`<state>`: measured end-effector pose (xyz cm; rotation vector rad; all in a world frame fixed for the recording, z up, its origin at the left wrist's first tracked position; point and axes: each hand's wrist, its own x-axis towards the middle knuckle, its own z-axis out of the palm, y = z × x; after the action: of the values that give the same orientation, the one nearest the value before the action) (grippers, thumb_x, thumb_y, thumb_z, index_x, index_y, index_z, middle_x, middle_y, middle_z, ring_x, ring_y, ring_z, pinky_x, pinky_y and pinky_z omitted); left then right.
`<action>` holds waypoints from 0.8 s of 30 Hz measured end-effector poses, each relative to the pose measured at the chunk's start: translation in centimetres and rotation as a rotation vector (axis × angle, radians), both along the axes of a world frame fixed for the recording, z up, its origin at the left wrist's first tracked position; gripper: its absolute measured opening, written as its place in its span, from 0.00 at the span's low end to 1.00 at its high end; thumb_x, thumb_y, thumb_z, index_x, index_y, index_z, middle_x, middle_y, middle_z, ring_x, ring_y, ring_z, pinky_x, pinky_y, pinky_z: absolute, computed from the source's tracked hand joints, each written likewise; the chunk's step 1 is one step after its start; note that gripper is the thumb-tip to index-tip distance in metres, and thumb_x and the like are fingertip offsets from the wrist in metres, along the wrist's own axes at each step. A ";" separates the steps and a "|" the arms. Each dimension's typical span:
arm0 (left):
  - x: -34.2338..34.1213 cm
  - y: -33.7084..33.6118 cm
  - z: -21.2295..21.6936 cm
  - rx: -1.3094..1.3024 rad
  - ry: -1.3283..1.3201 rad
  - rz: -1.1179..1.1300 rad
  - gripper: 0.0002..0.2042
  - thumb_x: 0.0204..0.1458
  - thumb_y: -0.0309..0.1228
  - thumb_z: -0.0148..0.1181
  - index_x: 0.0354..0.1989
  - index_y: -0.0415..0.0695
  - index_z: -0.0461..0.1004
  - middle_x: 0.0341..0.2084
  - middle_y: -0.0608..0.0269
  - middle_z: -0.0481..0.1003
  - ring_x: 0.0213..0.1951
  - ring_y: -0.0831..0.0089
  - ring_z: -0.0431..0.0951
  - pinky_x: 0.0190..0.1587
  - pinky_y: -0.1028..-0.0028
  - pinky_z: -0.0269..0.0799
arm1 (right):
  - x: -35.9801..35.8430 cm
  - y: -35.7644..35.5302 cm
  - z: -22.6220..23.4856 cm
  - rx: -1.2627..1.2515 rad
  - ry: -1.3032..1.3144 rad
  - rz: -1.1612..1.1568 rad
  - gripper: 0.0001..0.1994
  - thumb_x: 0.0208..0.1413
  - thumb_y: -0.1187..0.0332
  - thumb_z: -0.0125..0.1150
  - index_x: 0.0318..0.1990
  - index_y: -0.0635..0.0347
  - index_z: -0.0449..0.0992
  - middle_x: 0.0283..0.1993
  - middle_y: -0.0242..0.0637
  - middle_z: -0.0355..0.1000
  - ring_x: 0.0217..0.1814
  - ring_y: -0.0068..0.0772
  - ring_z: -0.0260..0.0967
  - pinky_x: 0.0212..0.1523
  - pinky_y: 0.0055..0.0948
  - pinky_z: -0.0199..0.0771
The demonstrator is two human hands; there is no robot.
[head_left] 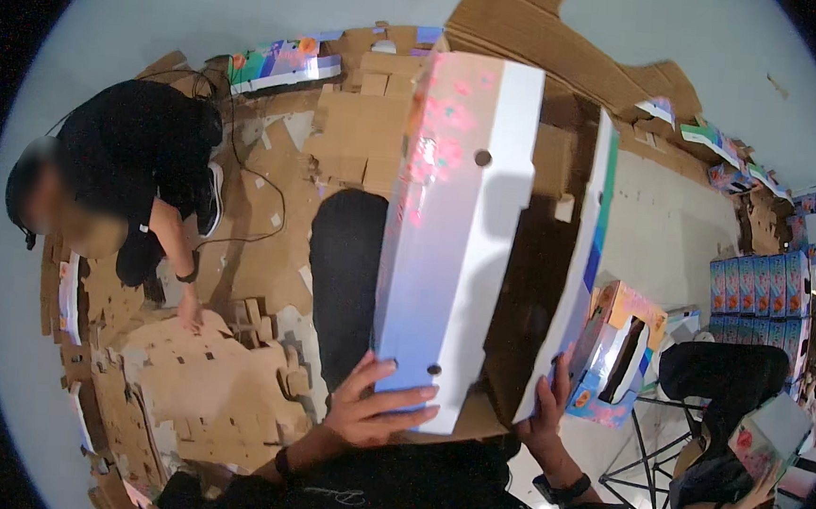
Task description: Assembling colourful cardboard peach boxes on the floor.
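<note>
A long cardboard box (455, 258) stands tilted in front of me, printed with pink flowers that fade into lilac and blue. Its top gapes between a white flap with round holes on the left and a white-edged flap on the right, showing the brown inside. My left hand (374, 408) grips the near left end, fingers spread across the lilac panel and white flap. On the near right, my right hand (546, 411) holds the edge of the other flap between fingers and thumb. A brown cardboard flap (536, 41) sticks out beyond the box's far end.
Flattened cardboard (201, 372) covers the floor at left, where a person (141, 141) bends down beside a black cable. A smaller printed box (619, 354) sits at right near a folding stool (654, 461). Another person holds a printed box (772, 436); stacked boxes (756, 284) stand behind.
</note>
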<state>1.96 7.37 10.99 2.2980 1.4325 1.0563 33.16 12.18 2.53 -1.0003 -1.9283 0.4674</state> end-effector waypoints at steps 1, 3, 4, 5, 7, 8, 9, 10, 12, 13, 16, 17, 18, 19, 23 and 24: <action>-0.3 0.0 -0.3 0.003 -0.027 -0.030 0.15 0.52 0.31 0.62 0.46 0.66 0.82 0.55 0.85 0.74 0.66 0.64 0.58 0.71 0.53 0.54 | -0.1 -0.6 -0.4 0.019 -0.010 -0.042 0.29 0.55 0.69 0.59 0.66 0.51 0.63 0.71 0.62 0.50 0.72 0.64 0.51 0.69 0.58 0.49; -1.2 -0.5 -0.9 0.043 -0.061 -0.050 0.15 0.51 0.33 0.64 0.47 0.67 0.81 0.55 0.86 0.74 0.67 0.65 0.58 0.71 0.54 0.55 | 0.2 -2.4 -0.9 -0.002 -0.034 -0.049 0.30 0.54 0.69 0.60 0.66 0.51 0.63 0.71 0.60 0.51 0.72 0.63 0.51 0.69 0.55 0.51; -1.6 -0.6 -1.3 0.068 -0.079 -0.067 0.16 0.49 0.35 0.65 0.47 0.68 0.81 0.54 0.87 0.74 0.67 0.66 0.58 0.71 0.54 0.55 | 0.3 -3.1 -1.3 0.007 -0.048 -0.052 0.28 0.59 0.61 0.54 0.67 0.50 0.59 0.72 0.63 0.46 0.73 0.65 0.48 0.70 0.55 0.50; -2.1 -0.7 -1.7 0.091 -0.092 -0.083 0.17 0.48 0.37 0.67 0.48 0.68 0.81 0.54 0.88 0.74 0.67 0.66 0.58 0.70 0.55 0.56 | 0.5 -3.8 -1.6 0.016 -0.062 -0.053 0.28 0.65 0.52 0.48 0.68 0.50 0.55 0.73 0.66 0.41 0.74 0.68 0.46 0.71 0.55 0.49; -2.8 -0.7 -2.6 0.133 -0.180 -0.099 0.17 0.47 0.37 0.68 0.48 0.69 0.81 0.55 0.90 0.73 0.67 0.68 0.57 0.70 0.55 0.57 | 0.3 -4.9 -2.4 -0.210 0.116 -0.117 0.30 0.64 0.47 0.47 0.69 0.48 0.53 0.73 0.64 0.40 0.73 0.68 0.47 0.71 0.55 0.52; -3.3 -1.2 -2.7 0.127 -0.185 -0.136 0.18 0.47 0.37 0.68 0.48 0.69 0.80 0.56 0.91 0.72 0.67 0.69 0.57 0.71 0.55 0.56 | 0.4 -5.2 -2.5 -0.120 0.009 -0.096 0.31 0.64 0.48 0.49 0.70 0.48 0.52 0.74 0.63 0.39 0.72 0.68 0.47 0.70 0.55 0.54; -3.9 -1.6 -2.8 0.092 -0.146 -0.197 0.18 0.47 0.37 0.68 0.49 0.70 0.79 0.56 0.92 0.71 0.67 0.70 0.56 0.71 0.56 0.54 | 0.2 -5.1 -2.7 0.026 -0.028 -0.066 0.28 0.64 0.55 0.49 0.69 0.49 0.54 0.73 0.59 0.43 0.72 0.61 0.50 0.70 0.53 0.55; -4.3 -2.1 -2.8 0.058 -0.109 -0.203 0.19 0.48 0.37 0.68 0.50 0.71 0.79 0.57 0.93 0.70 0.68 0.71 0.55 0.72 0.56 0.52 | 0.0 -4.8 -2.8 0.051 -0.050 -0.089 0.26 0.64 0.63 0.49 0.69 0.50 0.55 0.73 0.55 0.47 0.71 0.54 0.53 0.70 0.51 0.56; -4.3 -3.1 -3.3 0.093 -0.084 -0.097 0.19 0.44 0.39 0.70 0.48 0.73 0.80 0.54 0.97 0.72 0.67 0.72 0.56 0.70 0.57 0.55 | -0.7 -3.6 -2.8 0.046 -0.017 -0.052 0.24 0.64 0.70 0.50 0.68 0.49 0.58 0.72 0.50 0.51 0.70 0.50 0.55 0.69 0.49 0.58; -4.2 -3.5 -3.6 0.129 -0.058 -0.010 0.20 0.41 0.41 0.73 0.45 0.76 0.81 0.50 1.00 0.73 0.66 0.74 0.56 0.69 0.58 0.58 | -1.1 -2.7 -2.8 0.028 0.013 -0.015 0.25 0.63 0.70 0.51 0.68 0.49 0.58 0.72 0.49 0.52 0.70 0.52 0.55 0.69 0.48 0.58; -4.1 -3.8 -5.2 0.185 -0.173 0.071 0.19 0.43 0.42 0.72 0.46 0.74 0.81 0.52 1.00 0.72 0.67 0.76 0.54 0.70 0.61 0.55 | -2.6 0.3 -2.4 0.105 -0.038 0.092 0.29 0.62 0.70 0.55 0.70 0.50 0.56 0.73 0.47 0.51 0.70 0.53 0.54 0.69 0.49 0.57; -4.6 -3.8 -5.5 0.261 -0.217 0.111 0.19 0.43 0.40 0.71 0.46 0.74 0.80 0.54 0.99 0.71 0.68 0.75 0.52 0.72 0.61 0.53 | -3.2 1.0 -2.1 0.185 -0.114 0.121 0.32 0.61 0.69 0.56 0.72 0.51 0.54 0.73 0.48 0.51 0.71 0.51 0.54 0.69 0.49 0.56; -4.9 -3.7 -5.7 0.259 -0.227 0.138 0.20 0.44 0.38 0.71 0.47 0.75 0.79 0.56 0.98 0.70 0.69 0.74 0.50 0.73 0.60 0.51 | -4.0 1.6 -1.8 -0.029 0.059 0.231 0.28 0.62 0.66 0.56 0.69 0.50 0.58 0.73 0.51 0.50 0.72 0.55 0.51 0.69 0.55 0.51; -5.7 -3.7 -5.7 0.305 -0.169 0.146 0.19 0.43 0.37 0.71 0.45 0.75 0.80 0.55 0.97 0.71 0.69 0.74 0.50 0.73 0.61 0.51 | -4.7 2.2 -1.6 -0.212 0.179 0.285 0.24 0.62 0.63 0.56 0.65 0.50 0.63 0.73 0.54 0.49 0.73 0.60 0.49 0.69 0.60 0.47; -9.3 -4.4 -3.7 0.342 0.036 0.084 0.19 0.38 0.32 0.73 0.41 0.71 0.83 0.52 0.91 0.74 0.70 0.72 0.49 0.73 0.67 0.51 | -6.6 4.5 -1.0 0.036 0.075 0.381 0.21 0.63 0.54 0.55 0.61 0.48 0.70 0.74 0.58 0.47 0.74 0.64 0.47 0.68 0.69 0.38; -9.3 -4.6 -3.3 0.309 0.041 0.118 0.19 0.38 0.31 0.73 0.40 0.69 0.83 0.52 0.89 0.75 0.70 0.71 0.49 0.72 0.68 0.51 | -6.8 4.5 -0.7 0.032 0.042 0.394 0.21 0.63 0.52 0.54 0.60 0.48 0.71 0.73 0.58 0.48 0.74 0.64 0.48 0.68 0.68 0.40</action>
<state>-7.36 2.80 7.67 2.4804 1.5295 1.3574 26.39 16.72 1.80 -0.5824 -2.0918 0.6707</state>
